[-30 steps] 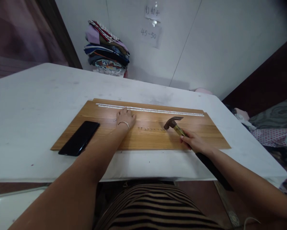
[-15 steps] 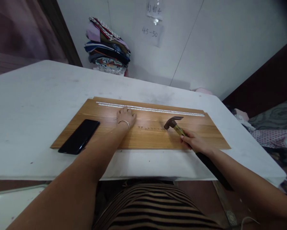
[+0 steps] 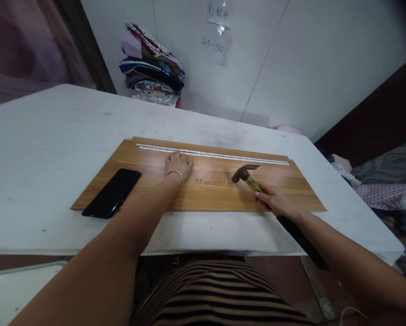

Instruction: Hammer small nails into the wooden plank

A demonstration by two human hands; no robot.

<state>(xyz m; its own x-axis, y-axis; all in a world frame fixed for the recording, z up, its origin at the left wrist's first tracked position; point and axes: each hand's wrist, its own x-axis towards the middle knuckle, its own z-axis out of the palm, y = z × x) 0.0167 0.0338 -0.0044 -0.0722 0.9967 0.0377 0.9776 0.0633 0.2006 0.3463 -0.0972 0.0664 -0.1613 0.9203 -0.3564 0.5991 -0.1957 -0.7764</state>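
My right hand (image 3: 270, 198) is wrapped around the handle of a claw hammer (image 3: 245, 173). The hammer's rusty brown head is low over the wooden board (image 3: 216, 200), at the right end of a row of several small nails (image 3: 210, 181). Whether its face touches the last nail is unclear. With its fingers spread, my left hand (image 3: 179, 165) lies on the board left of that row, wearing a thin bracelet. Its fingertips reach two white marked strips (image 3: 223, 156) along the board's far side. A tiny thin thing beside the hand is too small to name.
A black phone (image 3: 112, 193) lies across the board's left front edge. The board rests on a white-covered table (image 3: 46, 149). Folded clothes (image 3: 151, 68) are piled at the back by the wall, under paper notes (image 3: 217, 47).
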